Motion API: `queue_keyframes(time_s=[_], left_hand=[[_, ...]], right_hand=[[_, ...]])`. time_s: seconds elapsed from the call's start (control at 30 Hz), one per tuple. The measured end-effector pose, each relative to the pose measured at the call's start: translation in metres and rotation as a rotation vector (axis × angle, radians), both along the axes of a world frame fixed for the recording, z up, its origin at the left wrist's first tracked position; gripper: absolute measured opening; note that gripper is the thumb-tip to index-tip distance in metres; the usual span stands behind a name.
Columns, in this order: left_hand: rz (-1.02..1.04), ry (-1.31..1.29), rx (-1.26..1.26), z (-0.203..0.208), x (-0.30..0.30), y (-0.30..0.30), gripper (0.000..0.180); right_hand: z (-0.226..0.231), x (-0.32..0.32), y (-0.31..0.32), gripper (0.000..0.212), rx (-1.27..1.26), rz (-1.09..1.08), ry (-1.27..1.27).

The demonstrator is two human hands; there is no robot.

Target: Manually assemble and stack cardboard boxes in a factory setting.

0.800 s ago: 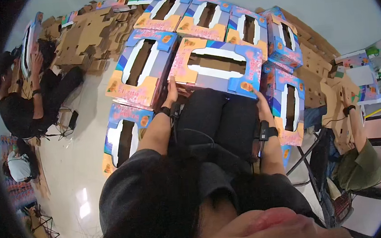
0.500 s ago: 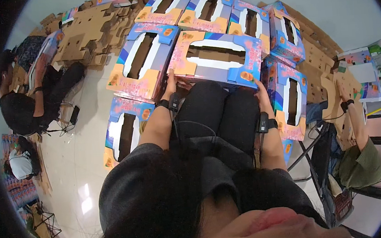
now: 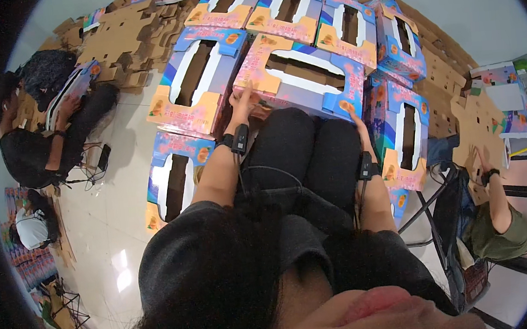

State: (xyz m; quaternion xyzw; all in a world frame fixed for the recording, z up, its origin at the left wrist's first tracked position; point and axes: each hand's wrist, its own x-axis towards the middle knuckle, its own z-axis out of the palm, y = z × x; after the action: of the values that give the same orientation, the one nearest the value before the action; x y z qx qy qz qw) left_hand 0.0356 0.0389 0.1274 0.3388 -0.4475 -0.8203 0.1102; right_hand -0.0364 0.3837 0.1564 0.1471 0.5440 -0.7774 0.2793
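A colorful printed cardboard box, with a long white-edged opening in its top face, sits just beyond my knees. My left hand grips its near left corner, the thumb and fingers against the printed cardboard. At the near right corner, my right hand presses against the side with its fingers pointing forward; part of this hand is hidden by the box. Another printed box stands close to the left, and one more stands to the right of my right hand.
More printed boxes line the far side. Flat brown cardboard lies at the far left and along the right. A person handles a printed box at the left; another person reaches over cardboard at the right.
The box between my hands has turned slightly clockwise, its left end shifting away from me. My left hand has moved up its corner. The right-hand person's hand has moved nearer across the cardboard.
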Motion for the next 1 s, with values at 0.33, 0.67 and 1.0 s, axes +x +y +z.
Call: queue_keyframes(time_s=[0.33,0.67,1.0], left_hand=[[-0.054,-0.025,-0.004,-0.001,-0.004,0.006,0.097],[-0.070,0.137,0.107,-0.003,-0.005,0.004,0.051],[-0.085,0.318,0.207,0.009,-0.009,-0.014,0.048]], right_hand=[[-0.019,-0.006,0.010,0.052,-0.006,0.013,0.037],[0.043,0.015,0.007,0.057,0.125,-0.071,0.363],[0.043,-0.025,0.056,0.080,-0.143,0.097,0.073]])
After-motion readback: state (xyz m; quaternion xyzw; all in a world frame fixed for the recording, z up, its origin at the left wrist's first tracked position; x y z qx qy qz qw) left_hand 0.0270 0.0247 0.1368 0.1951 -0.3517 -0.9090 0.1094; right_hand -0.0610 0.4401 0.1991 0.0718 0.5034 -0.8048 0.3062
